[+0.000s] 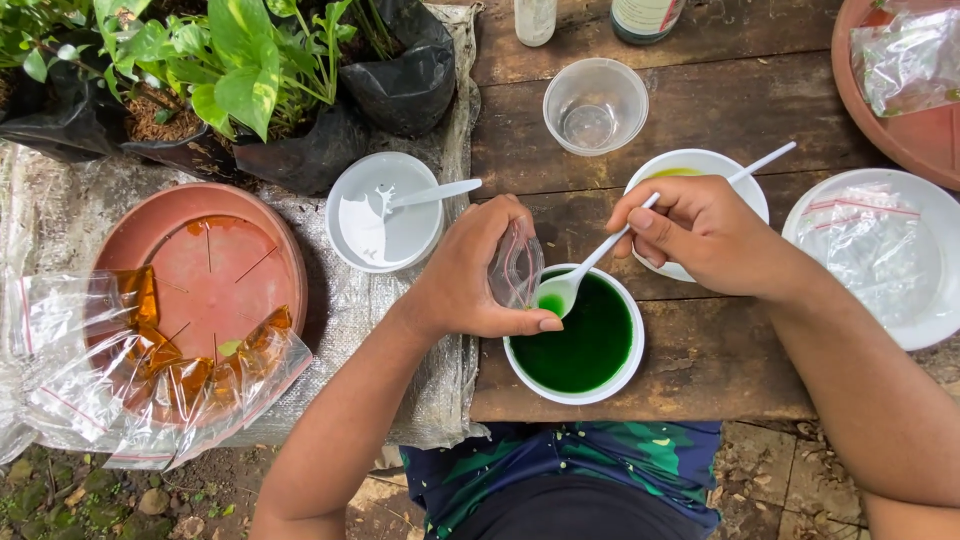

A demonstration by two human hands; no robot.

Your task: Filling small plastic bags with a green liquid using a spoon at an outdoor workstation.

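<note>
Head view: left hand (470, 275) grips small clear bag (516, 268) over green bowl (590, 345), right hand (700, 232) pinches white spoon (600, 262) w/ green liquid at its mouth — bag looks nearly empty, filling just begun.

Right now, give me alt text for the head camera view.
The right hand holds a white spoon of green liquid over a white bowl of the same, while the left hand holds a small clear bag beside it. Around them on the wooden table sit other bowls, a clear cup and potted plants.
</note>
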